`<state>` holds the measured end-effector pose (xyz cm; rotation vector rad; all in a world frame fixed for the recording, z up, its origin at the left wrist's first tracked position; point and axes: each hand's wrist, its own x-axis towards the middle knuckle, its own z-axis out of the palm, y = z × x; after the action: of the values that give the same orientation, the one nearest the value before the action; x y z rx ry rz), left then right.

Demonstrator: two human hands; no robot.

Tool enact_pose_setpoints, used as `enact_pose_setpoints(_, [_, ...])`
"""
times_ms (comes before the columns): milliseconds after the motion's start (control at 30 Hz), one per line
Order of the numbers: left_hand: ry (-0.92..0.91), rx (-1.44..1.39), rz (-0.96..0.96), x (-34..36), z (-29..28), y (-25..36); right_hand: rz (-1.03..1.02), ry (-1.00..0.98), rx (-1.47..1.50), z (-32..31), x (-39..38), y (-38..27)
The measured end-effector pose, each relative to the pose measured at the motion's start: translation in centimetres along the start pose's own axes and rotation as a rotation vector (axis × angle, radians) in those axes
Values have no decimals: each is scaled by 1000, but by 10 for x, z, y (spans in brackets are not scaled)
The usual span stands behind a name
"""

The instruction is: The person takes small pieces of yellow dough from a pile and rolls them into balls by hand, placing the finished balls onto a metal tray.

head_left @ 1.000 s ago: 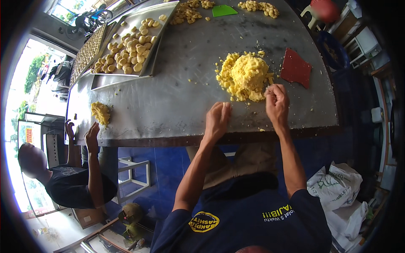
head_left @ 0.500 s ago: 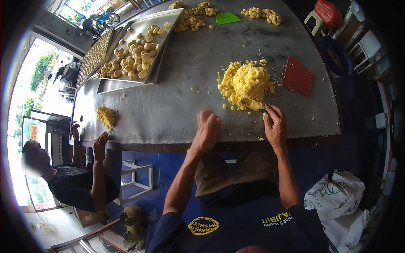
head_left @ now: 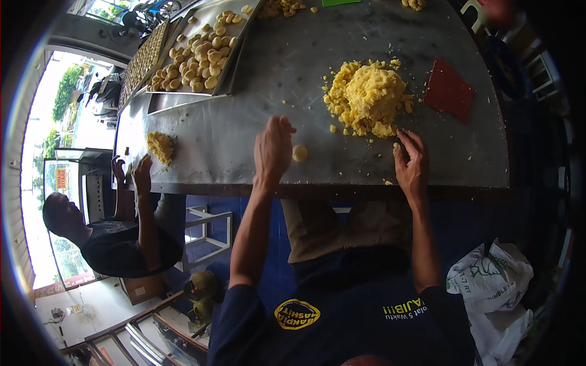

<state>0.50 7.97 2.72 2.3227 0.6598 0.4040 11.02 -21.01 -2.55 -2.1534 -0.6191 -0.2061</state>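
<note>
On the metal table, my left hand (head_left: pixel 274 148) is turned palm down with its fingers curled in. Whatever may be inside its grip is hidden. Just to its right lies a small, round, pale-yellow dough ball (head_left: pixel 299 153). My right hand (head_left: pixel 413 161) rests at the near edge of a crumbly yellow heap (head_left: pixel 373 94), thumb and fingers apart. A small yellow crumb (head_left: pixel 395 146) shows at its thumb tip. Right of the heap lies a flat red scraper (head_left: pixel 448 91).
A tray (head_left: pixel 227 85) of round dough pieces (head_left: pixel 204 61) stands far left. Beyond it is another filled tray (head_left: pixel 141 67). A co-worker (head_left: pixel 125 235) handles a smaller yellow heap (head_left: pixel 160 147) at the left. A green scraper (head_left: pixel 339 2) lies at the far edge of view.
My left hand has shifted left, and the dough ball now shows beside it. My right hand stays by the heap. The whole view has shifted, with the table's far side moving up.
</note>
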Motion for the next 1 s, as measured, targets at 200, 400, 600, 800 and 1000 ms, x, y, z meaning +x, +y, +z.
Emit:
enact_pose_setpoints(200, [267,416,198,27,41,-11,-38,-2,22,5,1,3])
enact_pose_setpoints(400, [169,381,473,-11,14,-33,-11,-29,-9,0,0,-1])
enact_pose_setpoints(600, [55,-33,94,-41,-31,-24,57,-68,-8,-4,-1,0])
enact_pose_setpoints(800, [944,-375,140,67,-72,-43,51,-68,-13,-1,-2,-5])
enact_pose_setpoints(1000, [177,-29,229,146,9,-58,124,-55,26,-4,-2,-6])
